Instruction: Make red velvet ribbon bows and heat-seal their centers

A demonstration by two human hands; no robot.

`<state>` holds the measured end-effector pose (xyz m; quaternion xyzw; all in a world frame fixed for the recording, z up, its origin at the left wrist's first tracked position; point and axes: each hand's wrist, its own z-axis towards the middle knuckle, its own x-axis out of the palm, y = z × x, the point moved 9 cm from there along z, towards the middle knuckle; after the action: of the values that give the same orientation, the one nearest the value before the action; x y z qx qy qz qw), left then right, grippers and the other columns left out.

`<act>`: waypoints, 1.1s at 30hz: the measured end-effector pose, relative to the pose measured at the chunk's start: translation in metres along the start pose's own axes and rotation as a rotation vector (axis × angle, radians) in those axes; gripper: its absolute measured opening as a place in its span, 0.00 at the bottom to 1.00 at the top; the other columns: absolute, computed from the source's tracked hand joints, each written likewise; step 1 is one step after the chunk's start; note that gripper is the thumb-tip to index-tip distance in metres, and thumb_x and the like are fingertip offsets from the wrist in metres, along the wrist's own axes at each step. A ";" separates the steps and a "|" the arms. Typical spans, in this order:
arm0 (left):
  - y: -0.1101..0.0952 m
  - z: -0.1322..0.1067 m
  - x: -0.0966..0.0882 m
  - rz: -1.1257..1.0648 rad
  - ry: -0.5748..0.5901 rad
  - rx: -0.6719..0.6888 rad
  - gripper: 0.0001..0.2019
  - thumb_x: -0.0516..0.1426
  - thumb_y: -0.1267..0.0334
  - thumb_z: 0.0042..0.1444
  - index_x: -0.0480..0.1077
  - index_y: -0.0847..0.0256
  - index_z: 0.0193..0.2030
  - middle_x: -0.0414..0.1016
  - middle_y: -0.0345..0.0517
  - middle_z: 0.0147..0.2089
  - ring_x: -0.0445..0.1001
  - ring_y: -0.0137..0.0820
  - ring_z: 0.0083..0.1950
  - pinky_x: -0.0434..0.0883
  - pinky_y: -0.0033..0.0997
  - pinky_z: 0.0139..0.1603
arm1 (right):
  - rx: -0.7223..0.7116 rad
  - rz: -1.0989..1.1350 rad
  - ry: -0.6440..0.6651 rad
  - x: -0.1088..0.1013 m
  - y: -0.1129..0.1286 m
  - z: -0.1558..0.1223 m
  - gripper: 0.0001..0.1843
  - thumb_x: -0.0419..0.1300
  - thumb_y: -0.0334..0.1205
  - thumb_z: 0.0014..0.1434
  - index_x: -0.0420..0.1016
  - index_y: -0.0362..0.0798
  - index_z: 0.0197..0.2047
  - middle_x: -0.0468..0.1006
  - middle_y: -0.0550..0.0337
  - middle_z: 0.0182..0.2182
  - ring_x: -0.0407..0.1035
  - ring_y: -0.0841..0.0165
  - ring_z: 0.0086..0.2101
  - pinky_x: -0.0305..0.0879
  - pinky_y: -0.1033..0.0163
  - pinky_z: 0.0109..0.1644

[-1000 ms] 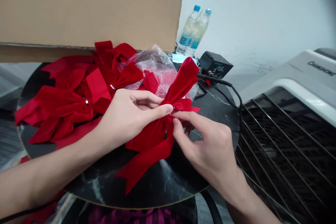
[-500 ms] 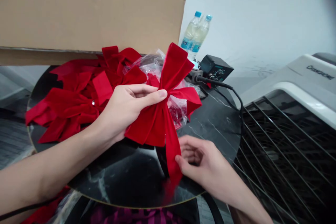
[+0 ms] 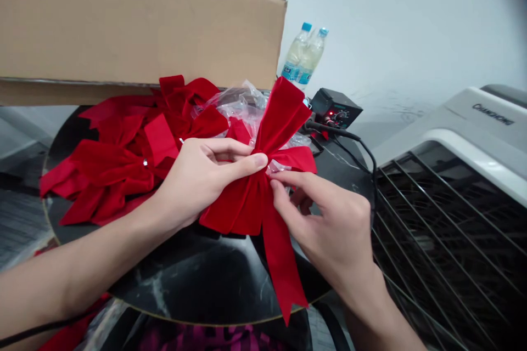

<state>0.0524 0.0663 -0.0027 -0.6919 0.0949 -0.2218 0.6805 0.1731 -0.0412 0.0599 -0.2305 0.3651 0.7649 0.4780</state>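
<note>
A red velvet bow (image 3: 263, 214) with two upper loops and long notched tails lies under my hands on the round black marble table (image 3: 197, 279). My left hand (image 3: 206, 181) pinches its knot from the left, thumb on the front. My right hand (image 3: 321, 219) comes in from the right, with thumb and fingertips gripping the knot area. Something small and shiny shows at the knot, too small to identify. Left of my left hand lies a heap of similar red velvet bows (image 3: 107, 175). A crumpled clear plastic bag (image 3: 234, 104) sits behind the bow.
A large cardboard box (image 3: 135, 22) overhangs the table's far left. Behind stand two water bottles (image 3: 302, 55) and a black control unit with a dial (image 3: 335, 108), its black cable (image 3: 362, 145) crossing the table. A white Changhong appliance with a wire grille (image 3: 448, 192) stands right.
My right hand has moved up from the bow's lower tail to its knot. The bow has shifted slightly, and its tail now hangs free over the table's near edge.
</note>
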 end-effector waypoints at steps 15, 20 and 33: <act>0.001 -0.001 0.023 0.068 0.241 -0.129 0.03 0.72 0.65 0.47 0.83 0.56 0.29 0.85 0.40 0.29 0.83 0.34 0.32 0.78 0.22 0.33 | 0.249 0.107 0.113 -0.036 -0.050 -0.001 0.14 0.70 0.46 0.59 0.80 0.51 0.47 0.83 0.57 0.43 0.77 0.64 0.40 0.74 0.61 0.45; 0.004 -0.003 0.027 0.145 0.293 -0.143 0.03 0.71 0.63 0.47 0.84 0.57 0.30 0.86 0.44 0.31 0.85 0.37 0.33 0.80 0.26 0.36 | 0.504 0.600 0.555 0.018 -0.068 -0.009 0.14 0.68 0.49 0.61 0.81 0.46 0.40 0.82 0.60 0.29 0.74 0.70 0.25 0.69 0.67 0.26; 0.023 -0.008 0.031 0.003 0.390 -0.381 0.06 0.71 0.60 0.50 0.84 0.59 0.30 0.86 0.50 0.33 0.85 0.36 0.34 0.80 0.24 0.37 | 0.112 -0.197 0.135 -0.065 -0.065 0.000 0.12 0.70 0.45 0.60 0.80 0.54 0.46 0.84 0.59 0.40 0.78 0.60 0.39 0.72 0.56 0.45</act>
<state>0.0804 0.0447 -0.0198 -0.7517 0.2652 -0.3277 0.5071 0.2600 -0.0597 0.0833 -0.2891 0.4140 0.6755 0.5373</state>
